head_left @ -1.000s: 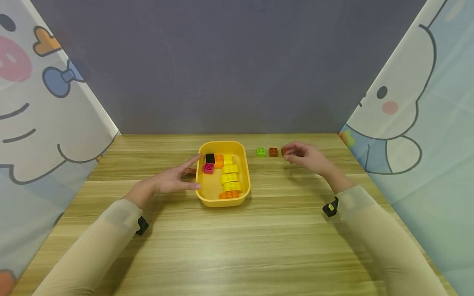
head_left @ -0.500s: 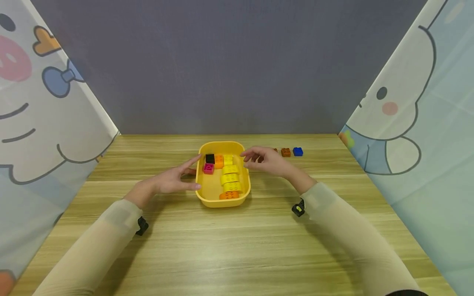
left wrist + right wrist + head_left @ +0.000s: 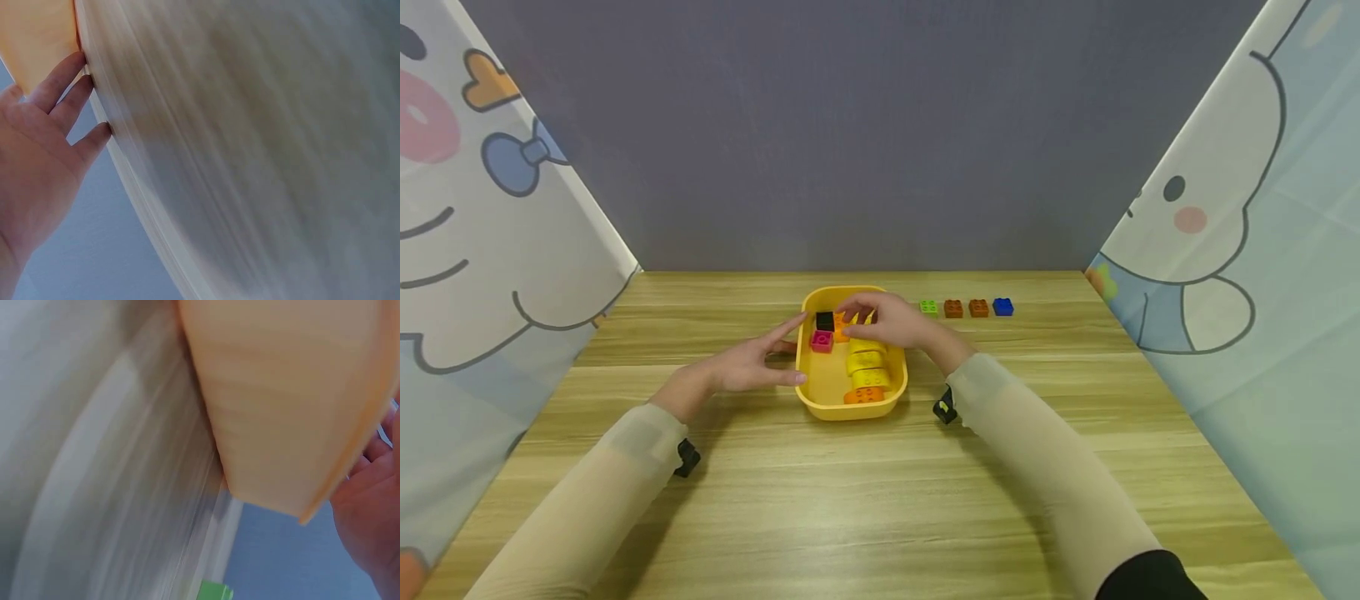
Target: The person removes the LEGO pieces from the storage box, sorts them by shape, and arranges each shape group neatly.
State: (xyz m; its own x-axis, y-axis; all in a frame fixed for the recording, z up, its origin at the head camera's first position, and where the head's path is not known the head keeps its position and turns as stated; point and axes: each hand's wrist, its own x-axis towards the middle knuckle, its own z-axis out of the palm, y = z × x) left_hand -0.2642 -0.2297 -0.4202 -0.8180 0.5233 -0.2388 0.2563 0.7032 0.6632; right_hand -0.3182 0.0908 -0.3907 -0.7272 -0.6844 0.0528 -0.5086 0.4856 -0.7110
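A yellow tray (image 3: 807, 367) sits mid-table and holds a black brick (image 3: 825, 320), a pink brick (image 3: 822, 340), an orange brick (image 3: 865, 395) at the front and several yellow bricks (image 3: 867, 362). My left hand (image 3: 781, 353) rests with straight fingers against the tray's left wall; the left wrist view shows its fingers (image 3: 65, 94) touching the tray corner (image 3: 37, 31). My right hand (image 3: 859, 317) hovers over the back of the tray, its loosely bent fingers above the bricks there, hiding some. I see nothing held in it.
A row of bricks lies on the wooden table (image 3: 880, 500) right of the tray: green (image 3: 928, 307), brown (image 3: 953, 307), brown (image 3: 978, 307), blue (image 3: 1003, 307). Printed curtains close in both sides and a grey wall the back. The right wrist view shows the tray wall (image 3: 294, 394).
My right hand left the brick row at the right and swept left, now over the back of the tray. The brown and blue bricks it hid now show. The left hand stayed.
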